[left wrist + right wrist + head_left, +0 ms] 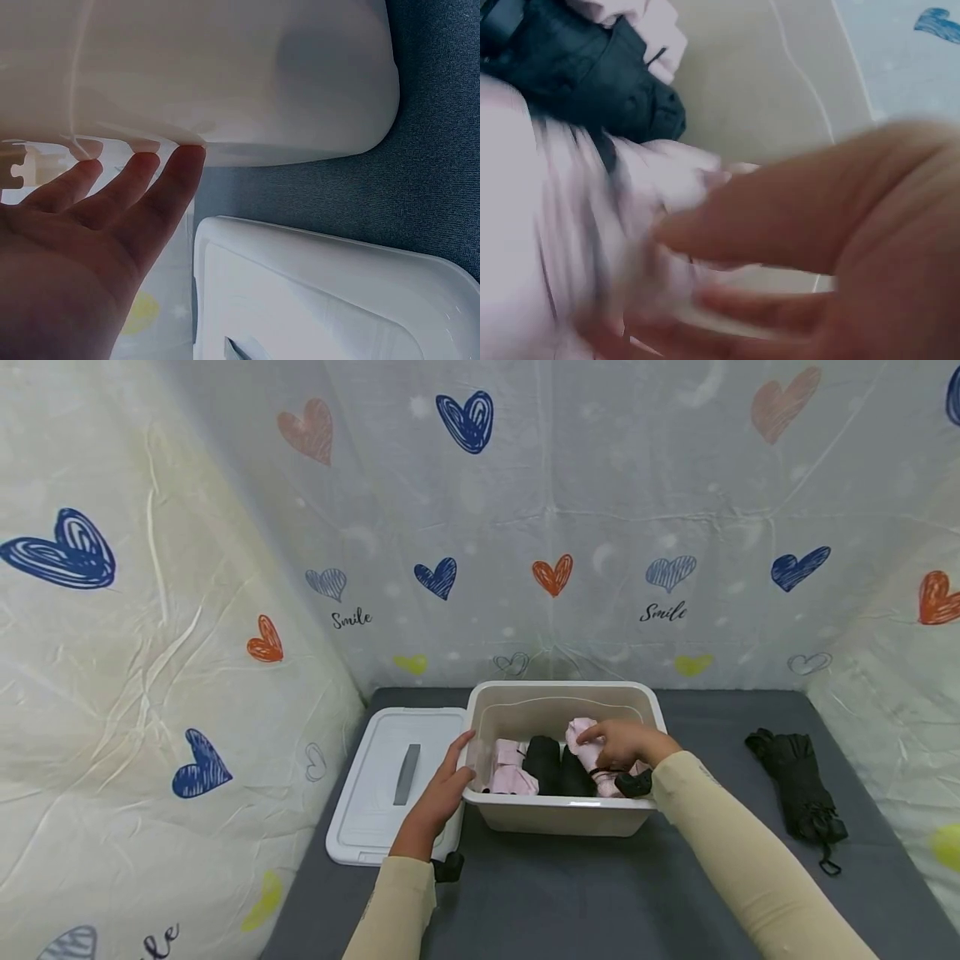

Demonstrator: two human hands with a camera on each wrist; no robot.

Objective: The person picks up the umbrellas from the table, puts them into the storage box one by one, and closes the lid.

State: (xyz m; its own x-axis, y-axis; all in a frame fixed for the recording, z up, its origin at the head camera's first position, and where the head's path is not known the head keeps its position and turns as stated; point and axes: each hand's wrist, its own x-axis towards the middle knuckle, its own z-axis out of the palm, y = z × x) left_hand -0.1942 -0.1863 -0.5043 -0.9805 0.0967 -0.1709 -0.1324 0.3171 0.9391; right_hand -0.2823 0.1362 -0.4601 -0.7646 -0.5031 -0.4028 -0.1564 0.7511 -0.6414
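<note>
A beige plastic storage box (562, 818) stands on the grey table. Inside lie pink fabric bundles (513, 779) and black fabric bundles (543, 760). My left hand (438, 793) touches the box's left rim; in the left wrist view its fairly straight fingers (169, 191) press up under the rim. Within the box, my right hand (626, 743) holds a pink fabric bundle (581, 735) near the right side. That bundle is pleated and motion-blurred in the right wrist view, between thumb and fingers, beside a black bundle (577, 67).
A white lid (375, 777) with a grey handle lies left of the box. At the table's right lies a black folded umbrella-like bundle (798, 789) with a strap loop. Heart-printed curtains (555, 527) hang behind and at both sides.
</note>
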